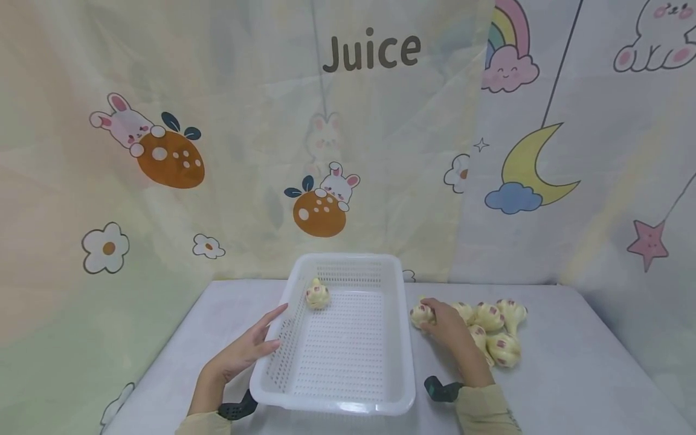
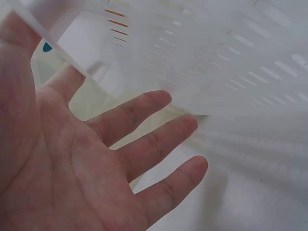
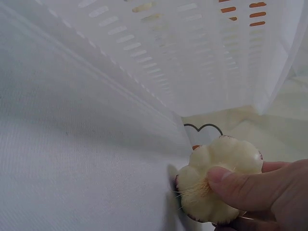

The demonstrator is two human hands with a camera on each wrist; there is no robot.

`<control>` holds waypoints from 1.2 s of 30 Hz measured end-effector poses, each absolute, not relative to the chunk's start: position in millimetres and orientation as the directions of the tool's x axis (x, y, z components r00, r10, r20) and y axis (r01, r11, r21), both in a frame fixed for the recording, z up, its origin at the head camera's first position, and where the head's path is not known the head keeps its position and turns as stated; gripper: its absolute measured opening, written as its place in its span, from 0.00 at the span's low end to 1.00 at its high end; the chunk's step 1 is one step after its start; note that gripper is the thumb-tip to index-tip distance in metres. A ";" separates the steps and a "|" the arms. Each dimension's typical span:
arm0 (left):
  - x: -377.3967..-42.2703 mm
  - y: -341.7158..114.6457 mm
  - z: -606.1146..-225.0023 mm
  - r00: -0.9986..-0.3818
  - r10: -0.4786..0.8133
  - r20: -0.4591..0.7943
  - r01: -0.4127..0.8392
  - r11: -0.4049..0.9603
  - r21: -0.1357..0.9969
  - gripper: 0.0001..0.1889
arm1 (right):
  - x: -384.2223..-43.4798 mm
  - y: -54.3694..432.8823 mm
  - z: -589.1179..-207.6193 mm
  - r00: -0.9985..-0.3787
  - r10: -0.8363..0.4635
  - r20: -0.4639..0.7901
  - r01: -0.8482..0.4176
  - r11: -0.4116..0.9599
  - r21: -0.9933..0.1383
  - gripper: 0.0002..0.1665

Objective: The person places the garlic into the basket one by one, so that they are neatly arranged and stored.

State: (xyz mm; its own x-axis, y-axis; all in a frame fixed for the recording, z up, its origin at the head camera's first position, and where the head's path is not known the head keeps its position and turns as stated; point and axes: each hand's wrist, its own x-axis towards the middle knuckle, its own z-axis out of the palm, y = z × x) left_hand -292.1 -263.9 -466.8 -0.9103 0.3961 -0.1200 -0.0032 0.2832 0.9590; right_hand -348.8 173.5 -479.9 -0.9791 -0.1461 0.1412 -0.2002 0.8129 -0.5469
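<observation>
A white plastic basket with slotted walls stands in the middle of the table. One garlic bulb lies inside it near the far left corner. At the basket's left side, my left hand has its fingers spread; in the left wrist view the thumb and forefinger are at the rim while the other fingers reach under it, holding nothing. My right hand pinches another garlic bulb just right of the basket, the thumb pressed beside its roots. More garlic bulbs lie in a group beyond that hand, partly hidden by it.
The table has a white cover. Behind it hangs a curtain with printed rabbits and flowers. A dark wrist device sits by the right wrist and another by the left.
</observation>
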 end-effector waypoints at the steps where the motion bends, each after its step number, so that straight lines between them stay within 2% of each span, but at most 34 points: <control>1: -292.4 -263.8 -467.0 -0.910 0.397 -0.121 -0.004 0.284 0.959 0.39 | -348.7 173.8 -480.2 -0.978 -0.148 0.147 -0.205 0.814 -0.543 0.30; 12: -295.1 -265.5 -468.2 -0.908 0.399 -0.125 -0.002 0.295 0.956 0.38 | -348.4 171.8 -476.1 -0.993 -0.089 0.083 -0.121 0.792 -0.598 0.31; 20: -296.6 -266.6 -471.4 -0.908 0.399 -0.129 -0.008 0.292 0.956 0.38 | -348.9 171.4 -477.8 -0.990 -0.074 0.123 -0.134 0.779 -0.612 0.30; 32: -294.4 -266.0 -469.2 -0.914 0.381 -0.142 -0.022 0.301 0.953 0.39 | -344.9 165.2 -467.0 -0.995 -0.009 0.095 -0.069 0.751 -0.657 0.31; 36: -294.5 -265.9 -468.8 -0.914 0.381 -0.142 -0.021 0.302 0.953 0.39 | -344.1 164.7 -463.2 -0.992 0.009 0.125 -0.075 0.756 -0.650 0.31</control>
State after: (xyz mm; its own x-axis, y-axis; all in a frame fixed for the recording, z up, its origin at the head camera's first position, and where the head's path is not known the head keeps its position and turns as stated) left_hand -294.5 -265.9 -468.8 -0.9137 0.3809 -0.1415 -0.0215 0.3025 0.9529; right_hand -344.1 164.7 -463.2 -0.9921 0.0094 0.1247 -0.0746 0.7559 -0.6504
